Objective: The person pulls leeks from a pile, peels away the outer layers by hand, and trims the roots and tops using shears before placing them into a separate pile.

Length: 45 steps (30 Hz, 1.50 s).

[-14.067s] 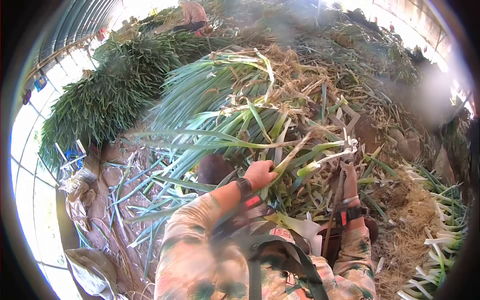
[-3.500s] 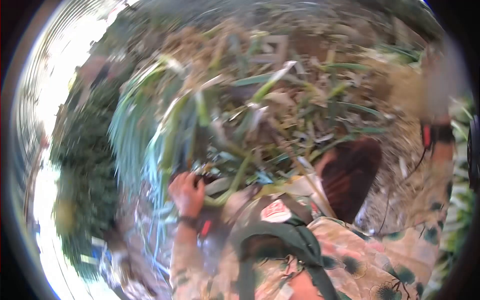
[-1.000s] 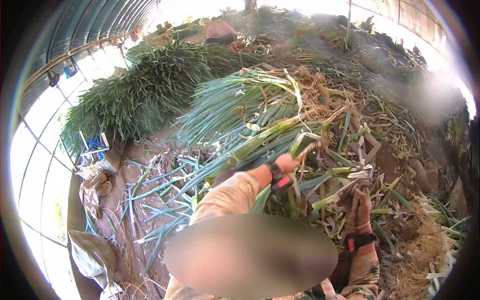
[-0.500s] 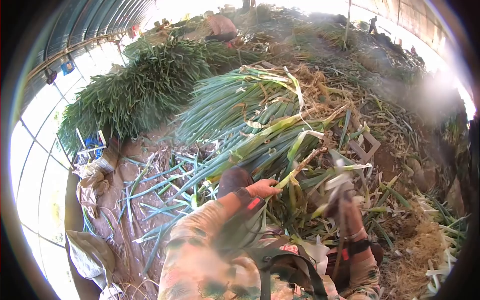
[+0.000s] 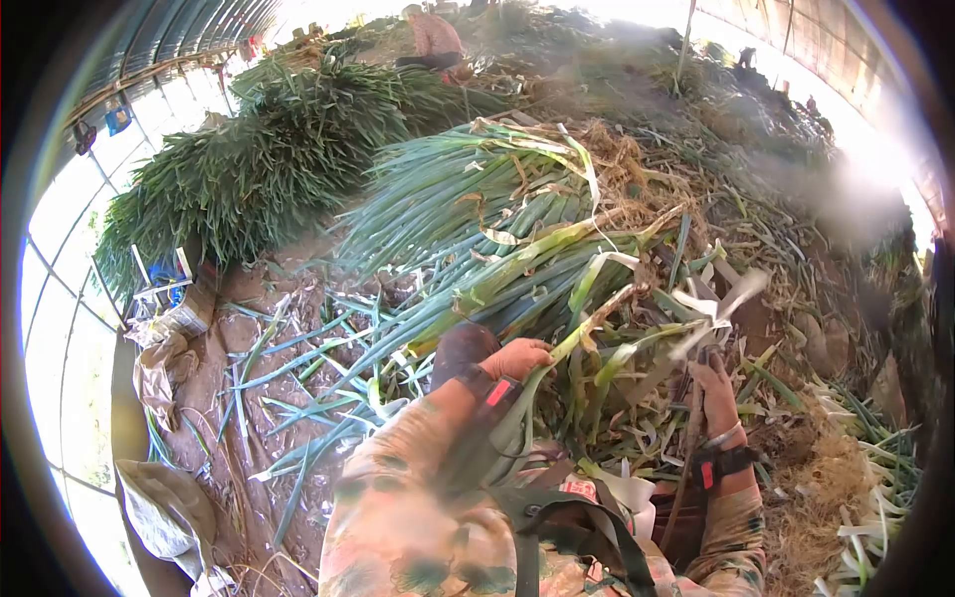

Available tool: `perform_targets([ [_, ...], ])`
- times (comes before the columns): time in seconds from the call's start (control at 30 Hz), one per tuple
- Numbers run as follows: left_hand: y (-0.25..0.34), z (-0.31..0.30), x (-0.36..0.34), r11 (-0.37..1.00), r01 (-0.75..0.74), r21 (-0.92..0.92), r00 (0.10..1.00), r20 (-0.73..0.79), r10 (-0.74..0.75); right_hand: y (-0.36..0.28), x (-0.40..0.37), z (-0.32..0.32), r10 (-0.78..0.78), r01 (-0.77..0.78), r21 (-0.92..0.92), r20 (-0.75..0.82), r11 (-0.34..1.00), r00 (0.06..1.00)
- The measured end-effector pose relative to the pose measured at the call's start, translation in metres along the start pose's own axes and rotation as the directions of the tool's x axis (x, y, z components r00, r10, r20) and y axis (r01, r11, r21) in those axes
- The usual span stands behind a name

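Note:
My left hand is closed around a green onion whose root end points up and right. Its long leaves trail back under my forearm. On the right, my right hand is wrapped around a dark nozzle-like tool, with a brown hose-like line running down from it; its exact kind I cannot tell. Just above that tool, pale loose onion skins are smeared by motion. Beyond my hands lies a large pile of green onions, roots to the right.
A taller heap of green onions stands at the back left. Behind it a person is bent low. Cut leaves litter the soil at left. Sacks lie by the left wall, and a mound of roots sits at right.
My right hand has moved slightly up and right with the tool, and the pale skins above it have spread out. My left hand keeps its hold on the green onion. The view has shifted a little.

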<state>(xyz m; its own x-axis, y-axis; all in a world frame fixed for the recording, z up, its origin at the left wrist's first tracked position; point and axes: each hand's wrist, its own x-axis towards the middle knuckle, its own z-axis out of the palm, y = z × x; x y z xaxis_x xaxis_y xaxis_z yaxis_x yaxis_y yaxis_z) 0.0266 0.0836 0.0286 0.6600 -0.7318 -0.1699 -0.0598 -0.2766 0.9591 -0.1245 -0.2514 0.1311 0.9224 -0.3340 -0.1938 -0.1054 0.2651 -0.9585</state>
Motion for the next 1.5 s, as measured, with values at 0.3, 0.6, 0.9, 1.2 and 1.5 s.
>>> perform_targets([
  [0.3,-0.006,0.000,0.028,0.989,0.123,0.087,0.977,-0.185,-0.105,0.036,-0.051,0.057,0.171,-0.181,0.072,0.129,0.981,0.977],
  [0.6,-0.017,0.006,0.030,0.880,0.233,-0.414,0.946,-0.112,-0.303,0.047,-0.101,0.072,0.345,0.082,-0.814,0.333,0.576,0.878],
  [0.9,-0.016,0.010,0.030,0.831,0.212,-0.514,0.943,-0.115,-0.311,0.044,-0.074,0.078,0.311,0.049,-0.864,0.232,0.501,0.922],
  [1.2,-0.030,0.006,0.036,0.852,0.199,-0.485,0.939,-0.155,-0.308,0.027,-0.047,0.092,0.260,0.074,-0.892,0.208,0.446,0.943],
  [1.5,-0.037,0.003,0.036,0.913,0.167,-0.372,0.948,-0.194,-0.252,0.051,0.059,0.076,0.108,-0.016,-0.913,0.031,0.408,0.994],
])
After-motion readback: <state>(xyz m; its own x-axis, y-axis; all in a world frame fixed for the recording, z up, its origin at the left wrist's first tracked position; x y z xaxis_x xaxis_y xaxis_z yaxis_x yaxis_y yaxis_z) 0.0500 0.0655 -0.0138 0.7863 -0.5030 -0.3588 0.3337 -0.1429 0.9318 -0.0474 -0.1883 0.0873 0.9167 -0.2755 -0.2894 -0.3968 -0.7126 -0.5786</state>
